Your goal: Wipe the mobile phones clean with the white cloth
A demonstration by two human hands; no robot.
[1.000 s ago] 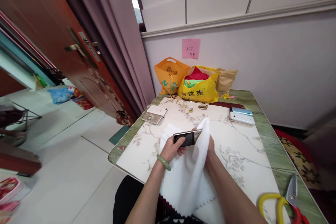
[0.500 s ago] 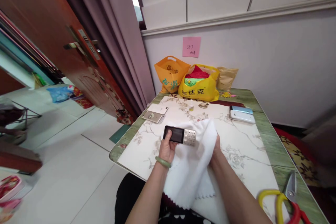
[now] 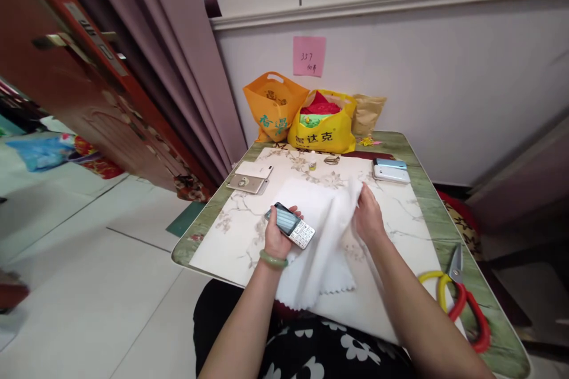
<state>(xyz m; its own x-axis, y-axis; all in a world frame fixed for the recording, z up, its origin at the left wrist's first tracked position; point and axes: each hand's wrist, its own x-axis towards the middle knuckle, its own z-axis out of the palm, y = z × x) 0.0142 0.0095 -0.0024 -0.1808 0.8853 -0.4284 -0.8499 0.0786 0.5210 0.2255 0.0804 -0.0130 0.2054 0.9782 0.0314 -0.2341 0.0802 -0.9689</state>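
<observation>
My left hand [image 3: 278,240], with a green bangle on its wrist, is closed around a keypad mobile phone [image 3: 291,225]. The phone's dark screen points up and left, its silver keys down and right. A white cloth [image 3: 326,249] with a zigzag edge drapes over the table's near side, partly under the phone. My right hand [image 3: 368,213] grips the cloth's upper right edge, lifting a fold; some of its fingers are hidden behind the fabric.
Two phones [image 3: 246,183] lie at the table's left, and two more [image 3: 391,173] at the back right. Large scissors [image 3: 456,290] with yellow and red handles rest at the right edge. A small bottle [image 3: 312,161], an orange bag [image 3: 275,106] and a yellow bag [image 3: 324,136] stand at the back.
My left hand has tilted the phone, its keypad end now lower. My right hand has drawn the cloth away from the phone's keys, to the right. The whole view has shifted.
</observation>
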